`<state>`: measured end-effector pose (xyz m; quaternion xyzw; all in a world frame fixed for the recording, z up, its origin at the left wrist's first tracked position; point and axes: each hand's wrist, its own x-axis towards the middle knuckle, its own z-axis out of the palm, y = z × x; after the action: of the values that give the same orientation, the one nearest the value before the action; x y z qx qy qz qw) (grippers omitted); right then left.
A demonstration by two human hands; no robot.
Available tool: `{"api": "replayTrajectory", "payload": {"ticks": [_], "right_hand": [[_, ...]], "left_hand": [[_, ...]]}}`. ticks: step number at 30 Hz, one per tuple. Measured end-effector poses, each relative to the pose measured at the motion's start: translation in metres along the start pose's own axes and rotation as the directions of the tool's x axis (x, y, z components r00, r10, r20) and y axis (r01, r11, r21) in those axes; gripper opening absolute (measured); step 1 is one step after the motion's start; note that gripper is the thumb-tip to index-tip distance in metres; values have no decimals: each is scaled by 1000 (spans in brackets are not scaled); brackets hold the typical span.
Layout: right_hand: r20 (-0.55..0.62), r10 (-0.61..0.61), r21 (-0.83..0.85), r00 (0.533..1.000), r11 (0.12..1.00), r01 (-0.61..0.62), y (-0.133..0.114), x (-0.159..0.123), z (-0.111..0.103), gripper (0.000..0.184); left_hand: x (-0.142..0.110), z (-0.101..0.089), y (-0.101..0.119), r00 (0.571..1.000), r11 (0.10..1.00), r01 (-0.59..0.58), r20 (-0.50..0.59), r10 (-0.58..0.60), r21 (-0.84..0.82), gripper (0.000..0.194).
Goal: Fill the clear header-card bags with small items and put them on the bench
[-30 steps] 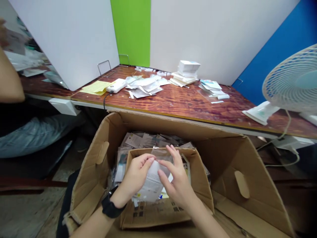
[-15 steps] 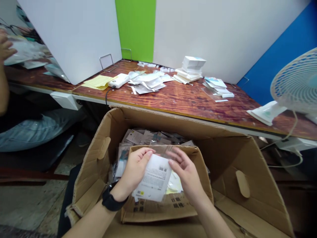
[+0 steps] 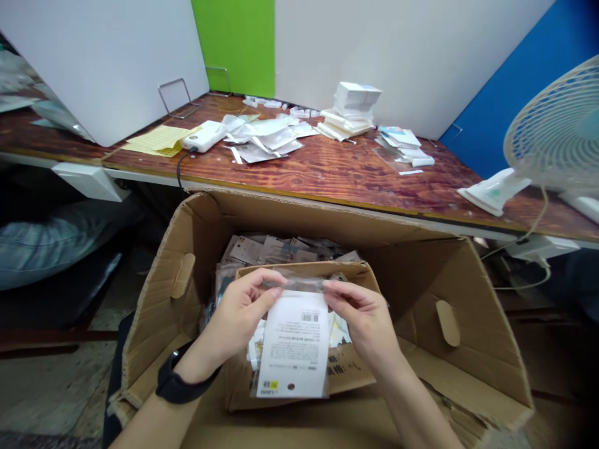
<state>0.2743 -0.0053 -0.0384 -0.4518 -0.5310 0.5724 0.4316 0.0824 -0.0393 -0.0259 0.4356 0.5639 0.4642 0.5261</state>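
Your left hand [image 3: 238,315], with a black watch strap [image 3: 180,381] around its wrist, and your right hand [image 3: 362,318] are raised level with each other, and each one pinches the top clear margin of a flat, clear plastic packet with a white printed card inside [image 3: 292,352]. Each hand's thumb and fingers are closed on the film, with the other fingers loosely curled, and the packet hangs upright between your hands, barcode side towards you.

It sits over a smaller brown cardboard box [image 3: 304,269], which stands inside a large open corrugated carton [image 3: 449,324], and its lower edge overlaps the smaller box's front wall. It should weigh very little, and it looks soft and limp at the top but stiffer where the card backs it. The film will likely be slippery and may crease, so the card area looks like the surer place to take hold, with the margin better for a light pinch.

Just behind it, more flat printed packets [image 3: 281,249] stand packed in the carton. Beyond the carton lies a red-brown wood-grain table [image 3: 327,181], with loose white packets [image 3: 262,140] and a white desk fan [image 3: 556,125] on it — both well out of your reach.
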Motion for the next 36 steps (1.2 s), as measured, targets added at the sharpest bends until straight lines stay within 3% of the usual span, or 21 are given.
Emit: {"api": "replayTrajectory", "payload": {"ticks": [5,13,23,28,32,34,36], "right_hand": [[137,-246,-85,960,962,258,-14,-9,-7,24],[282,-374,-196,883,879,435,-30,-19,-16,34],[333,-386,-204,860,861,466,-37,-26,-15,35],[354,-405,-201,843,848,491,-37,-30,-20,40],[386,-403,-144,830,862,486,-36,-33,-30,31],[366,-394,-75,843,891,448,-36,-31,-33,23],[298,-352,36,887,933,358,-34,-27,-31,18]], "left_hand": [[-7,-8,-1,994,994,-106,18,105,39,18],[-14,-12,-2,991,993,-93,88,98,-67,14],[-18,-12,3,997,977,17,80,0,-212,6],[-19,-13,4,999,963,-4,40,16,-269,11],[-21,-17,9,999,954,-23,-35,13,-300,15],[-21,-19,10,998,957,-35,-68,16,-287,15],[-22,-21,9,997,972,-40,-71,24,-233,15]]}}
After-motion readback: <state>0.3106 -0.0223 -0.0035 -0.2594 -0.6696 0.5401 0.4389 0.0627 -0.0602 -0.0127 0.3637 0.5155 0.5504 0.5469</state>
